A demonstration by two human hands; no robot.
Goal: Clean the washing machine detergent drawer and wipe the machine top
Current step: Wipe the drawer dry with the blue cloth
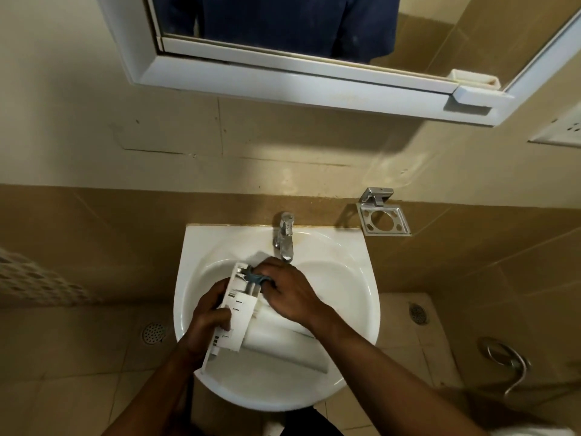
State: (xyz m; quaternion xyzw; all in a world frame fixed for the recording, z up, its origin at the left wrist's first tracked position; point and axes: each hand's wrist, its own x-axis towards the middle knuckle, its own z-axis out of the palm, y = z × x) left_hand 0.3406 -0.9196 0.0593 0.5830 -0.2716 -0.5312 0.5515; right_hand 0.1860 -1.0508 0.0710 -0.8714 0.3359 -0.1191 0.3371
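Scrubbing out the detergent drawer (234, 313) over the sink (361, 278) appears to be the step in hand. The washing machine is nowhere in view, so wiping its top most likely comes later.

The drawer is held tilted above the basin. It runs from about 7 o'clock up towards 12 o'clock, and its far end stops just short of the tap (284, 240), which stands at the basin's 12 o'clock.

The hands are apart, each busy with its own thing:
- **Left hand:** The left hand (209, 313) comes in from 9 o'clock of the drawer. It grips the long side wall, with the fingers curled over the edge onto the white face.
- **Right hand:** The right hand (289, 291) sits at the drawer's 2 o'clock. It is clenched on a bunched blue-grey cloth (256, 276) and presses it into the far compartment.

I cannot tell whether water is running from the tap.

The next move probably calls for working the cloth down through the nearer compartments, towards 6 o'clock. The left hand would need to keep the drawer steady against the push. The ribs and corners look tight, so a fingertip behind the cloth may be needed to reach into them.
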